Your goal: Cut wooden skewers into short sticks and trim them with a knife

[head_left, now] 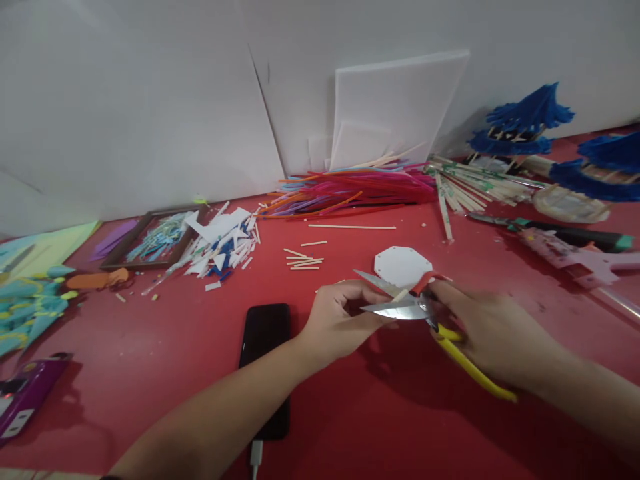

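Red table (150, 333), craft bench, one entry per item.

- Scissors (400, 305): yellow handles, steel blades parted, tips pointing towards the left. They are held just above the table, in front of the white octagon (403, 265).
- Right hand (480, 340): closed around the scissor handles, fingers through or over the loops; which one is not clear.
- Left hand (340, 320): fingertips pinched shut on a short pale stick (400, 295), which lies across the open blades. The piece is small and partly hidden by the fingers.
- Cut sticks (305, 260): a small loose group, beyond the left hand and well apart from it.
- Phone (265, 347): dark screen, face up, cable at its near end, beside the left forearm.
- Coloured strips (350, 190): a long bundle at the wall, under the white boards (395, 107).
- White scraps (220, 243): a heap, next to a picture frame (150, 240).

Handling note, as a judgement: the stick is best seated deep in the blades near the pivot, where the bite is strongest, and held square to them so the end comes off straight. The pinching fingertips sit close to the edge and would be safer drawn back along the stick. A slow, firm squeeze should keep the offcut from flying.
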A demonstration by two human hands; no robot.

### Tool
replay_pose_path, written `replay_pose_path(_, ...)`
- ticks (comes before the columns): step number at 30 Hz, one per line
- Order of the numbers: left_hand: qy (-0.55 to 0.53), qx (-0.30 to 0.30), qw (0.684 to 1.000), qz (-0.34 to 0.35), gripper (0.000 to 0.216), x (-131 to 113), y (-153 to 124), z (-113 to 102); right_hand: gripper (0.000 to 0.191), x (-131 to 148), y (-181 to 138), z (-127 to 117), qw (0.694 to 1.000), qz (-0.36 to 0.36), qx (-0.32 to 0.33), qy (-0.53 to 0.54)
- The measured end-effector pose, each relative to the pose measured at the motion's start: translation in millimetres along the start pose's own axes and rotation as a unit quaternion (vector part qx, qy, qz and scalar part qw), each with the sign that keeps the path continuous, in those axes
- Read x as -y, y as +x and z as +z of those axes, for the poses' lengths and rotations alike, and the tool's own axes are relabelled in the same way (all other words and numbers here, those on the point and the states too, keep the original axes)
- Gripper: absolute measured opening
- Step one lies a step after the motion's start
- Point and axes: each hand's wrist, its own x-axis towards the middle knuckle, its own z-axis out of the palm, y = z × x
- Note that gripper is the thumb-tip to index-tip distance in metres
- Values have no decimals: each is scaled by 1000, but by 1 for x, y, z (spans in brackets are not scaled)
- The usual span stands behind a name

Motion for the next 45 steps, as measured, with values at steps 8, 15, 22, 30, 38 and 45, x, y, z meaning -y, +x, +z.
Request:
replay_pose_path(8, 28, -5, 1000, 5, 18, 0, -1, -3, 11, 5, 2, 2, 998, -33, -50, 21)
replay_pose_path(15, 34, 0, 999, 17, 12, -4, 1, -3, 17, 6, 2, 5, 996, -36, -63, 59)
replay_pose_path(22, 12, 39, 999, 6, 14, 2, -1, -5, 18, 4, 3, 5, 996, -29, -55, 65)
replay_pose_path(30, 71, 20, 995, 69, 15, -2, -1, -5, 10, 1, 0, 5, 997, -41, -64, 9)
replay_pose_path(38, 33, 61, 998, 8, 13, 4, -2, -5, 13, -1, -2, 4, 1000, -11, -25, 4)
replay_pose_path(45, 33, 46, 998, 8, 14, 1, -1, -4, 11, -2, -1, 5, 1000, -2, -3, -7)
